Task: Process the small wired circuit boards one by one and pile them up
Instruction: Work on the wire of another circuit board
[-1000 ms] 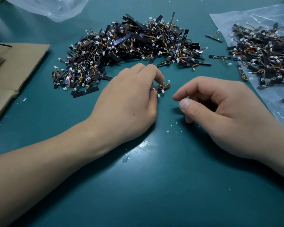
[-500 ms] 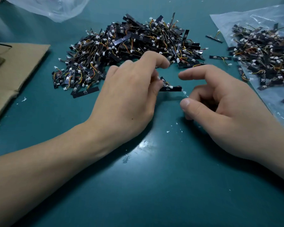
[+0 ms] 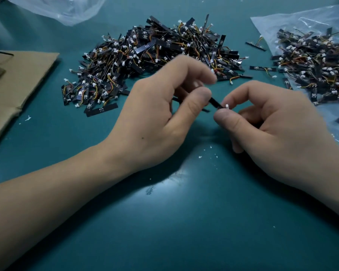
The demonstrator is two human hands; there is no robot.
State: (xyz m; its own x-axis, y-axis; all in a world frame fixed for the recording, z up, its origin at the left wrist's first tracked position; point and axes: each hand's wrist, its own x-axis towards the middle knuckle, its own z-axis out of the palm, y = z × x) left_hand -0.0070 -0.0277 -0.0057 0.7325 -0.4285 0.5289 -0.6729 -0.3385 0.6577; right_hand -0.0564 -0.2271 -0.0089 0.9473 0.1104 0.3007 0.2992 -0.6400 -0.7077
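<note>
One small black circuit board (image 3: pixel 215 103) with a white connector at its right end spans the gap between my two hands, just above the green table. My left hand (image 3: pixel 164 112) pinches its left end between thumb and curled fingers. My right hand (image 3: pixel 266 118) pinches the right end at the white connector, between thumb and forefinger. Behind my hands lies a big pile of wired boards (image 3: pixel 155 57). A second pile of boards (image 3: pixel 317 63) sits on a clear plastic bag (image 3: pixel 282 24) at the far right.
Flattened cardboard (image 3: pixel 16 81) lies at the left edge. Another clear plastic bag (image 3: pixel 63 6) is at the top left. Two loose boards (image 3: pixel 262 68) lie between the piles. White plastic crumbs (image 3: pixel 207 155) dot the green table (image 3: pixel 184 222) under my hands.
My right hand moved in from the right and took hold of the board's connector end. My left hand lifted a little and turned the board toward the right hand.
</note>
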